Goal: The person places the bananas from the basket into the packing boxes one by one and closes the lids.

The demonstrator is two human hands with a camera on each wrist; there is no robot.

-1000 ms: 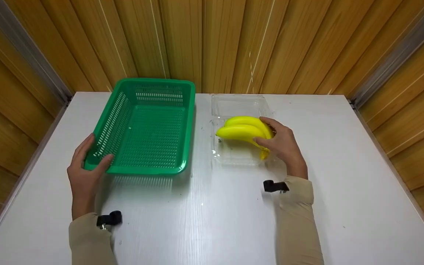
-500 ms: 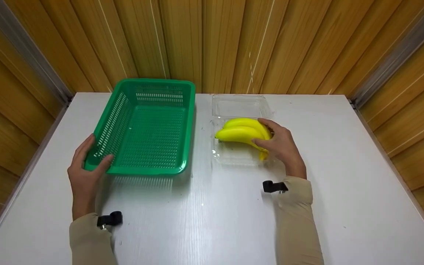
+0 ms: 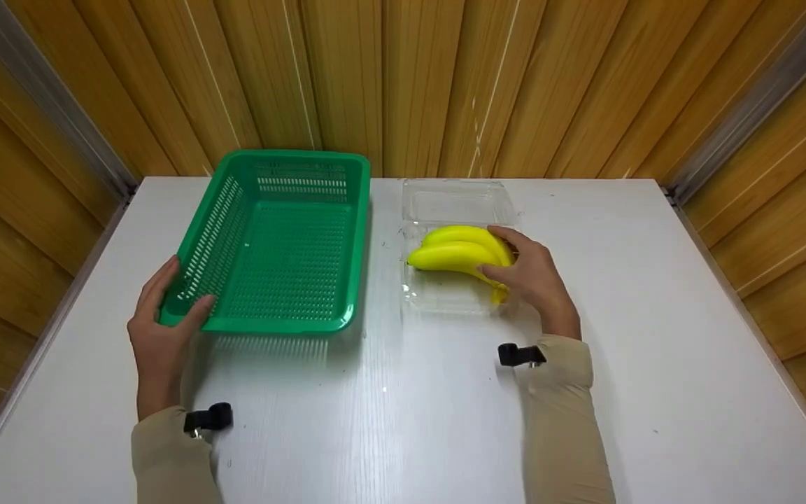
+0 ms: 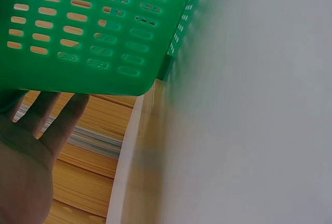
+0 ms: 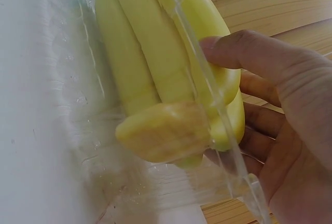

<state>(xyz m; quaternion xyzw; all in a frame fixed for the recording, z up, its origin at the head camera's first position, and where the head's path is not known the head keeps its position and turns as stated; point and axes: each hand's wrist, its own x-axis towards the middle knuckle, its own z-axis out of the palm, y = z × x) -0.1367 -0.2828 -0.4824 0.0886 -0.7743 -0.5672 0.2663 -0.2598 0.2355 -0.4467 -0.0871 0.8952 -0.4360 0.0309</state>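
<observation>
A green plastic basket stands at the left of the table. My left hand grips its near left corner, thumb over the rim and fingers along the outer side. In the left wrist view the fingers pass behind the basket's slotted wall. My right hand holds a bunch of yellow bananas in the bottom half of a clear plastic clamshell box. In the right wrist view the bananas show through the clear wall, with the thumb on one side and the fingers partly hidden behind them.
The box's clear lid lies folded back toward the wood-panelled wall. A strip of white table separates basket and box. More table surface extends to the right, bounded by side walls.
The right hand and the bananas have shifted slightly left and toward the table's near edge, sinking a little into the box. My left hand and the basket stay in place.
</observation>
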